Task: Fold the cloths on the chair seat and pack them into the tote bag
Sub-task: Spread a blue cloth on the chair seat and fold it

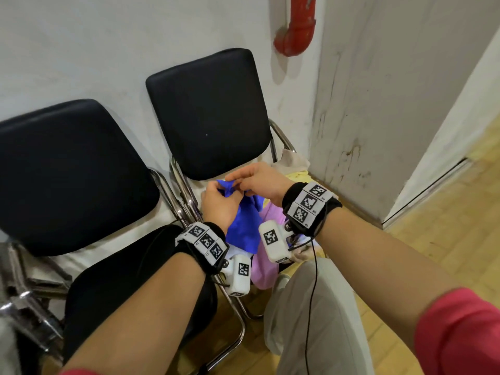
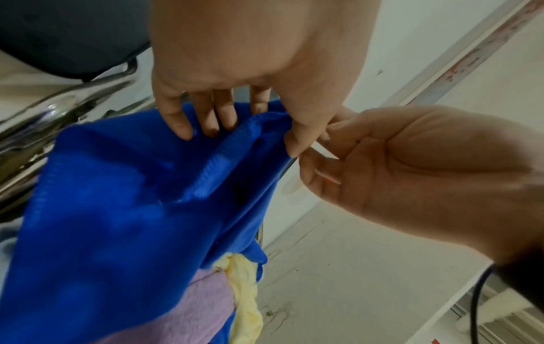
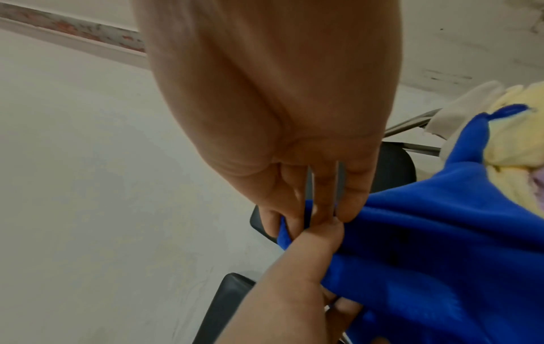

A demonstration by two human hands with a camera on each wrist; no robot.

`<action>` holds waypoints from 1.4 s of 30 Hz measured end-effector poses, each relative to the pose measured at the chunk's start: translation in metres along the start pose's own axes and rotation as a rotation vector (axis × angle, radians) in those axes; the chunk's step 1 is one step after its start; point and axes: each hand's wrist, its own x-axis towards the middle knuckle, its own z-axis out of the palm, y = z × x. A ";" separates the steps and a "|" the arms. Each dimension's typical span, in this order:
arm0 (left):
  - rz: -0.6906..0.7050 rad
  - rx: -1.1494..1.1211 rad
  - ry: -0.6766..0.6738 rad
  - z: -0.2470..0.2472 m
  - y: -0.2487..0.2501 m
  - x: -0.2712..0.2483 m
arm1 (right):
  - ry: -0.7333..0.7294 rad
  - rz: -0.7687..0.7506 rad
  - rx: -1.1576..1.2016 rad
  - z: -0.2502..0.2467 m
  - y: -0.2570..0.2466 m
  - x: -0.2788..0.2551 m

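Both forearms reaching in from the bottom of the head view, meeting just above centre frame in front of the right-hand black chair (image 1: pixel 208 112). Left hand (image 1: pixel 219 205) back-up, fingers curled over a bunched top edge of the blue cloth (image 1: pixel 243 226), thumb against it. Right hand (image 1: pixel 259 182) arched from the right, fingertips pinching the same edge, touching the left hand's. In the left wrist view, left hand (image 2: pixel 241 69) fingers lying on the blue cloth (image 2: pixel 123 209), thumb pressing the stitched hem; right hand (image 2: pixel 412 174) at centre right, forefinger and thumb nipping the corner. In the right wrist view, right hand (image 3: pixel 279 116) fingers pointing down frame, clamped on the fold with the left hand (image 3: pixel 294 279) coming up from below.

Blue cloth hanging from both grips, long axis running from the pinched top edge down toward the lower centre of the head view, between the two wrists. Vivid royal blue, fleecy, overlocked hem, crumpled and loosely draped.

Under it on the seat, a lilac cloth (image 1: pixel 266 269) and a pale yellow cloth (image 1: pixel 296 175); a beige fabric (image 1: pixel 292 159) at the seat's far right edge, identity unclear.
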 end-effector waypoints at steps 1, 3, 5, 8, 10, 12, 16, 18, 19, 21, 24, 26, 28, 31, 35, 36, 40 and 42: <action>0.025 0.024 0.004 -0.002 0.001 0.000 | 0.017 -0.020 -0.018 0.002 -0.002 0.000; 0.078 0.084 0.011 -0.009 -0.001 0.002 | 0.056 -0.058 -0.061 0.005 -0.005 0.002; 0.116 0.141 0.019 -0.018 -0.001 0.004 | 0.071 -0.093 -0.097 0.009 -0.009 0.003; 0.149 0.180 0.052 -0.036 0.010 0.002 | 0.069 -0.116 -0.174 0.013 -0.016 0.004; 0.159 0.173 0.083 -0.049 0.021 -0.002 | 0.108 -0.122 -0.242 0.018 -0.022 0.003; 0.168 0.136 0.127 -0.064 0.028 -0.004 | 0.145 -0.132 -0.271 0.026 -0.028 0.002; 0.278 0.179 0.169 -0.096 0.038 -0.007 | 0.170 -0.175 -0.352 0.052 -0.043 0.001; 0.334 0.196 0.167 -0.113 0.039 -0.008 | 0.169 -0.204 -0.403 0.066 -0.051 0.002; 0.349 0.194 0.168 -0.123 0.040 -0.009 | 0.159 -0.213 -0.428 0.073 -0.055 0.004; 0.370 0.183 0.180 -0.145 0.040 -0.012 | 0.135 -0.238 -0.485 0.088 -0.062 0.007; 0.383 0.158 0.224 -0.183 0.035 -0.017 | 0.096 -0.314 -0.584 0.113 -0.072 0.010; 0.358 0.124 0.243 -0.208 0.030 -0.022 | 0.054 -0.336 -0.567 0.132 -0.078 0.011; 0.333 0.087 0.281 -0.231 0.024 -0.028 | 0.015 -0.332 -0.522 0.153 -0.082 0.012; 0.301 0.053 0.336 -0.264 0.016 -0.038 | -0.031 -0.332 -0.483 0.183 -0.082 0.011; 0.244 0.023 0.439 -0.318 0.001 -0.055 | -0.127 -0.324 -0.445 0.224 -0.081 0.010; 0.224 0.020 0.467 -0.329 -0.002 -0.058 | -0.143 -0.330 -0.435 0.234 -0.079 0.010; 0.154 -0.028 0.527 -0.362 -0.016 -0.076 | -0.180 -0.380 -0.445 0.266 -0.069 0.011; 0.130 -0.078 0.555 -0.374 -0.021 -0.084 | -0.190 -0.398 -0.472 0.278 -0.063 0.010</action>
